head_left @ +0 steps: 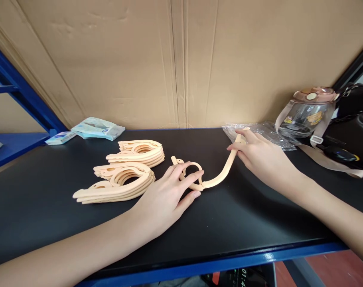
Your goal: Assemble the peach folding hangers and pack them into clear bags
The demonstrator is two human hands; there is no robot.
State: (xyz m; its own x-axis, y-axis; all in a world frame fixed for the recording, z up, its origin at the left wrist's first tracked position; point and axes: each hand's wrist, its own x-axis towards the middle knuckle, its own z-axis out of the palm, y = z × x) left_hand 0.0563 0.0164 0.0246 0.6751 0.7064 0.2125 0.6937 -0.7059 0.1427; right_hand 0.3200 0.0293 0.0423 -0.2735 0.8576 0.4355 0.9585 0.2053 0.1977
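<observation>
A peach plastic folding hanger (217,177) lies unfolded on the black shelf top (50,223). My left hand (166,197) rests on its ring-shaped middle, fingers stretched flat over it. My right hand (259,157) pinches the far end of the hanger's long curved arm, fingers closed round it. Just left of my left hand sit two stacks of folded peach hangers, one nearer (115,185) and one behind it (139,153).
Clear plastic bags (277,137) lie behind my right hand. A lidded water bottle with a strap (307,111) and a black bag (355,127) stand at the right. Tissue packs (94,128) lie at the back left. Cardboard (181,59) walls the back.
</observation>
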